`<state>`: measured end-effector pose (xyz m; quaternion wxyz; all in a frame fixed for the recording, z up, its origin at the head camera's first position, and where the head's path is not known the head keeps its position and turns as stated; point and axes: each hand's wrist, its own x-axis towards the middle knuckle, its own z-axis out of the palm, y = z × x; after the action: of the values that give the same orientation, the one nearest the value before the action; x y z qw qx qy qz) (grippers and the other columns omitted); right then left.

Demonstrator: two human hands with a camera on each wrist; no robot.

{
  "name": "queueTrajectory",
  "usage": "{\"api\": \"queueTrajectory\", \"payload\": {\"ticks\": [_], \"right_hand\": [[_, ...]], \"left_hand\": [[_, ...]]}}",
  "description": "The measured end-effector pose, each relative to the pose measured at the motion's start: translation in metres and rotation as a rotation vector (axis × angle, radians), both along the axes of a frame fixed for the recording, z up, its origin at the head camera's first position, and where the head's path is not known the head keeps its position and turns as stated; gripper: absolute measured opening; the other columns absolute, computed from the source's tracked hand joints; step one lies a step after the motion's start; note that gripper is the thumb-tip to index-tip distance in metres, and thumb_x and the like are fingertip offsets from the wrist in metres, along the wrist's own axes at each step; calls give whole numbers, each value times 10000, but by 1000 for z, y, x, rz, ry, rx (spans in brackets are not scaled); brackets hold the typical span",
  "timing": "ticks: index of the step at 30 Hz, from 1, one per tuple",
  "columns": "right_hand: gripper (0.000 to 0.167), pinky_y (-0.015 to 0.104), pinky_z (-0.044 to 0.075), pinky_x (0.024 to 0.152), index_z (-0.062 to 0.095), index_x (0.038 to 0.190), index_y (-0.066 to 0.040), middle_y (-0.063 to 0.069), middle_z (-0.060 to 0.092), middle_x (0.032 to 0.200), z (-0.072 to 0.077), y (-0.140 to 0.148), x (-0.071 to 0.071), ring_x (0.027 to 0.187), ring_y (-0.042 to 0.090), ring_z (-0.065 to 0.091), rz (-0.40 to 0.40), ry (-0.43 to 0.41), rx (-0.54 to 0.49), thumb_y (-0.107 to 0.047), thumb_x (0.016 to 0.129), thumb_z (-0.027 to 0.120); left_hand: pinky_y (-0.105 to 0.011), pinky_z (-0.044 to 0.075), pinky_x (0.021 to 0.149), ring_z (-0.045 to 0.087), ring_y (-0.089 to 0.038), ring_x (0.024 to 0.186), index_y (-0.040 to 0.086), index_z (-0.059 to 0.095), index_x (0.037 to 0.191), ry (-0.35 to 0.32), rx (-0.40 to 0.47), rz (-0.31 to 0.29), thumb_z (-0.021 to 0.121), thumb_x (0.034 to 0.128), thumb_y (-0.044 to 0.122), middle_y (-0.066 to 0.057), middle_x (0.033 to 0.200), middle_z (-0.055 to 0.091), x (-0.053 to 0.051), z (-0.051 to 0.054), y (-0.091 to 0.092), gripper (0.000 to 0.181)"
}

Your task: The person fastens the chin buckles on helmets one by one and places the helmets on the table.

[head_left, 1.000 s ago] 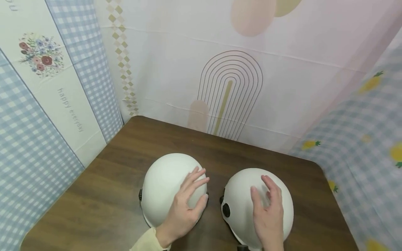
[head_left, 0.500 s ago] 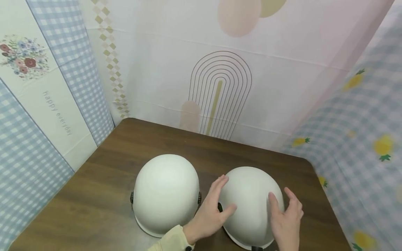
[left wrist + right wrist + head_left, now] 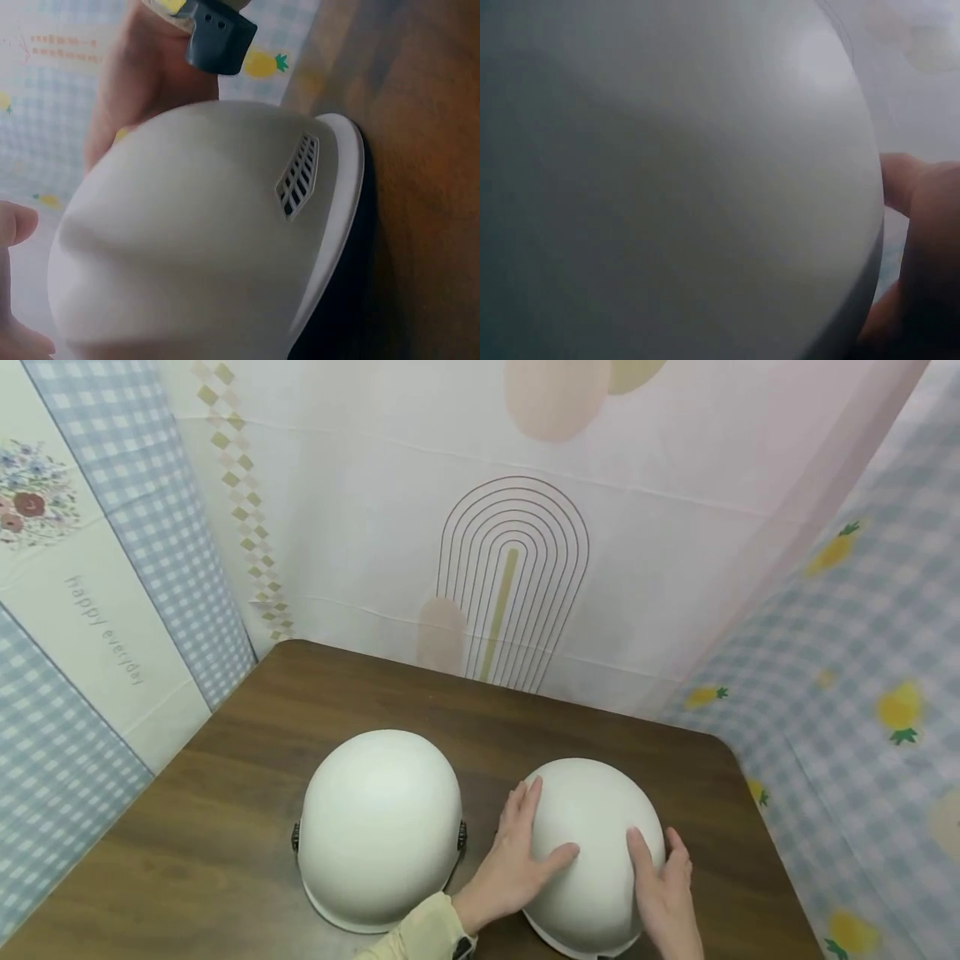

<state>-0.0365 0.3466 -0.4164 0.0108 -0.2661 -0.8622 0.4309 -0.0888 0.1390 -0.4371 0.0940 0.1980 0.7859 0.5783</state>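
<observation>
Two white helmets stand dome up on the table. My left hand (image 3: 517, 856) lies along the left side of the right helmet (image 3: 592, 827), its fingers fairly straight and the thumb on the dome. On the opposite side, my right hand (image 3: 663, 885) touches the dome with thumb and fingers spread. The left helmet (image 3: 382, 827) has a black fitting on each side and sits just left of my left forearm. In the left wrist view, a helmet (image 3: 187, 225) shows a slotted vent (image 3: 300, 176) near its rim. A smooth white dome (image 3: 682, 187) fills most of the right wrist view.
The dark brown wooden table (image 3: 360, 693) has rounded far corners. Behind it hangs a pale patterned cloth (image 3: 360, 527). Blue checked cloths flank the left and right sides (image 3: 862, 793).
Both hands have shifted; my left hand moved from the left helmet to the right one. The right helmet has turned, so its black side fitting no longer shows. The head view panned slightly right.
</observation>
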Motion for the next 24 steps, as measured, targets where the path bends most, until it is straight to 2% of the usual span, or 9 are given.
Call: {"api": "queueTrajectory", "payload": {"ticks": [11, 15, 19, 24], "right_hand": [[973, 685, 247, 1020, -42, 1516, 66, 394, 47, 1497, -6, 5, 0, 1332, 578, 180, 34, -65, -46, -657, 962, 302], [959, 683, 247, 1020, -20, 1525, 50, 374, 59, 1511, -7, 3, 0, 1341, 563, 189, 26, -44, -57, -654, 963, 311], [984, 685, 262, 1013, -29, 1539, 9, 348, 69, 1525, -6, -1, 0, 1350, 548, 195, -8, -32, -75, -688, 939, 322], [987, 684, 270, 1010, -7, 1549, -18, 332, 97, 1522, -6, -3, 0, 1351, 532, 207, -29, -11, -95, -697, 927, 347]], "left_hand": [[-714, 227, 1005, 59, -427, 1445, 249, 151, 1573, -66, -41, 22, 612, 838, 656, -155, 1608, 68, -11, -9, 6, 958], [-700, 262, 996, 75, -432, 1442, 276, 138, 1573, -82, -52, 11, 618, 833, 658, -160, 1608, 55, -12, -11, 6, 961], [-673, 294, 997, 96, -443, 1435, 279, 128, 1573, -69, -58, 4, 619, 835, 655, -180, 1604, 53, -15, -12, 6, 963], [-673, 289, 1000, 80, -443, 1437, 272, 108, 1575, -84, -63, -7, 609, 838, 663, -180, 1606, 23, -17, -12, 6, 973]]}}
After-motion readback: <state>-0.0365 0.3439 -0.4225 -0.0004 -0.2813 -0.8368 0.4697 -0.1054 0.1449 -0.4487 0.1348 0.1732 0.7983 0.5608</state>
